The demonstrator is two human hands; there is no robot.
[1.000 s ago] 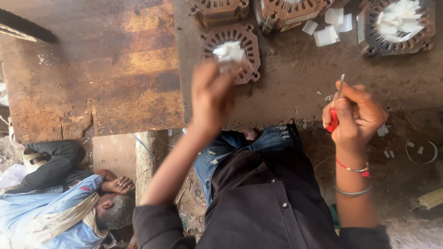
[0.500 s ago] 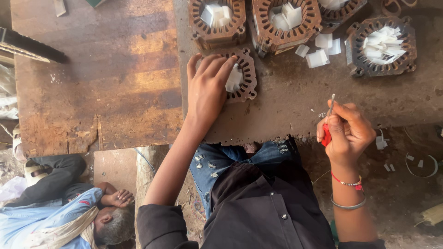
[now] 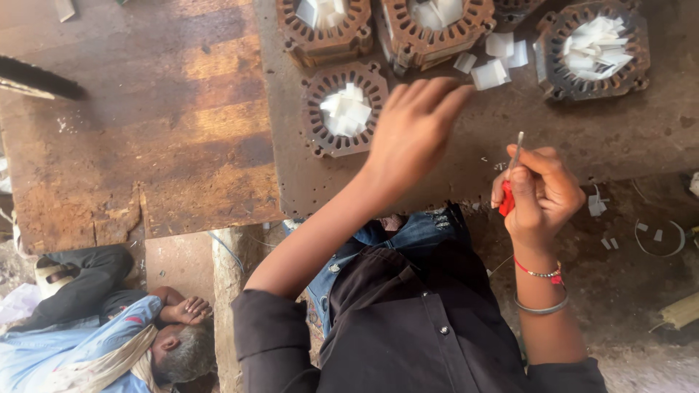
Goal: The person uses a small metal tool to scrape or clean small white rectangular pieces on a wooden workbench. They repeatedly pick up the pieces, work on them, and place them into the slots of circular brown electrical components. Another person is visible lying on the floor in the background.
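Moved since half a second ago: left hand (image 3: 411,135) has lifted off the small round rusty slotted metal stator core (image 3: 344,109) and swung rightward, toward the far edge of the tabletop (image 3: 182,131); it is blurred with motion.
Left hand state: fingers extended and loosely together, palm down, nothing visibly in it; the fingertips (image 3: 451,94) point at the loose white paper slips (image 3: 491,62).
Right hand state: right hand (image 3: 542,193) is closed around a red-handled thin metal tool (image 3: 510,175), whose shaft stands up out of the fist toward the far edge.
Key relation: the paper slips lie just beyond and slightly right of the left fingertips, near but apart; the left hand is clearly the nearer one, the right being back at the near edge.
Small core: left of the left hand, on the dark metal sheet, its centre stuffed with white slips, untouched now.
Other cores: three larger rusty cores along the far edge, the octagonal one (image 3: 591,47) toward the far right corner also filled with white slips.
Elsewhere: another person in a blue shirt (image 3: 95,338) lies on the floor below the near left corner.
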